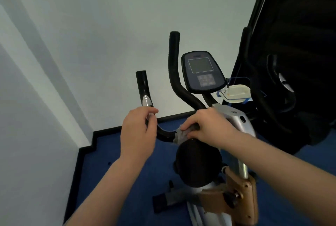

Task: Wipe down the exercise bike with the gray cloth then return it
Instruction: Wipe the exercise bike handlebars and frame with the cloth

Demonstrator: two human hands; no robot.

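Observation:
The exercise bike [234, 122] stands in front of me, with black handlebars, a dark console [201, 71] and a silver post. My left hand [139, 133] curls around the lower bend of the left handlebar [143, 89], just below its silver sensor. My right hand [207, 125] presses the gray cloth [181, 135] against the handlebar where it meets the post, above the black saddle [198, 164]. Most of the cloth is hidden under my fingers.
A white wall fills the left and back, meeting blue carpet [127, 153] at a black skirting. A dark machine [291, 62] stands close on the right. A clear plastic tray [234, 93] hangs beside the console. The bike's tan and silver frame [241, 196] runs below the saddle.

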